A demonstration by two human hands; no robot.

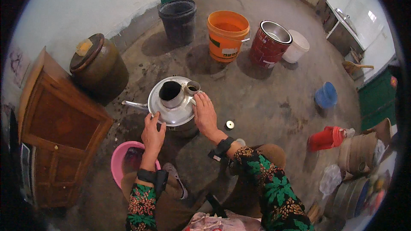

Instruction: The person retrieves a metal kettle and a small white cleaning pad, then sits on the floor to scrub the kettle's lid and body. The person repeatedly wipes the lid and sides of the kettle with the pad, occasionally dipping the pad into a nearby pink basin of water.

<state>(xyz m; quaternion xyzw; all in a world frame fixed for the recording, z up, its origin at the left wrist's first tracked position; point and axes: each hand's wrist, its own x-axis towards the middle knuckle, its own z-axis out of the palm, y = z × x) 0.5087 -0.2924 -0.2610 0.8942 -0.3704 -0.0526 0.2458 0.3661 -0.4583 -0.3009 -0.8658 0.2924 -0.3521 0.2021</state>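
Observation:
A metal kettle [154, 94] with a wide central chimney [170, 93] stands in front of me on top of a dark, round base [183, 131]. Its thin spout [134, 104] points left, and a small filler opening [192, 88] sits at its right side. My left hand [153, 134] is at the near left rim, fingers apart, with the fingertips at the metal. Along the right side lies my right hand [204, 112], its fingers stretched over the edge beside a small curved handle [192, 101]. Its thumb is hidden, so its grip is unclear.
A pink basin [117, 160] is by my left leg. A wooden cabinet [64, 115] and a large lidded jar [106, 70] stand left. Beyond are black [178, 22], orange [224, 45] and dark red [268, 48] buckets. A small round disc [229, 125] lies right.

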